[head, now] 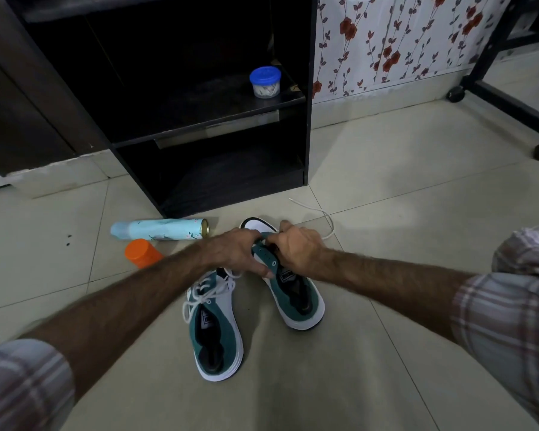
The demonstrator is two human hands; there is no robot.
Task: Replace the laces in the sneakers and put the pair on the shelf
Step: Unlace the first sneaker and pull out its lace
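Note:
Two green-and-white sneakers lie on the tiled floor in front of me. The left sneaker (pixel 217 331) has a white lace threaded through it and loosely tied. The right sneaker (pixel 296 293) shows bare eyelets along its green flap. My left hand (pixel 234 250) grips that flap from the left. My right hand (pixel 296 244) holds the shoe near its toe end, fingers curled over it. A loose white lace (pixel 324 219) trails on the floor from under my right hand toward the black shelf unit (pixel 305 144).
A light blue spray can (pixel 159 229) lies on its side left of the shoes, with an orange-lidded jar (pixel 142 252) beside it. A blue-lidded tub (pixel 265 81) stands on the middle shelf. A wheeled black frame (pixel 511 98) stands at the right by the floral wall.

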